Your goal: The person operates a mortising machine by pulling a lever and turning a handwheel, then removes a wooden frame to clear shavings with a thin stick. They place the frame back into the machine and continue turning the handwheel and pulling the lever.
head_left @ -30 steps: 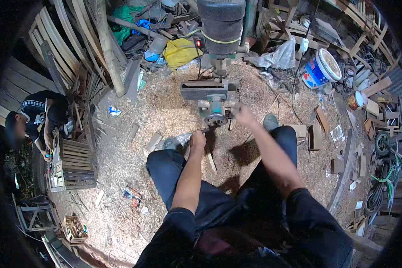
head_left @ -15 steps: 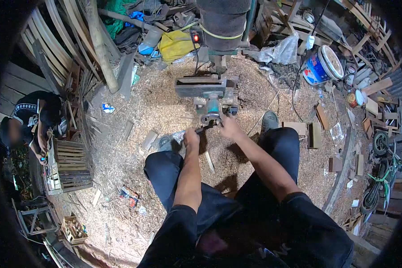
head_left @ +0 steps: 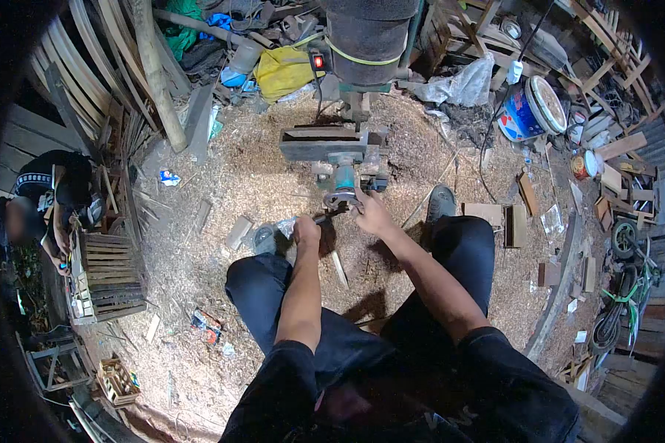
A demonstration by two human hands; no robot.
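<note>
Two hands at teal-bodied router (head_left: 344, 179), amid pale sawdust (head_left: 229, 184). Left hand (head_left: 307, 230) fisted round slim dark wrench (head_left: 326, 216); right hand (head_left: 371, 214), fingers curled on round metal base (head_left: 341, 198). Likely collet tightening; next calls for firm counter-hold.

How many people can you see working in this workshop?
2. The camera wearer is at centre, left hand gripping a tool, right hand on the machine. A second person is at the left edge beside a crate. Others may be hidden.
</note>
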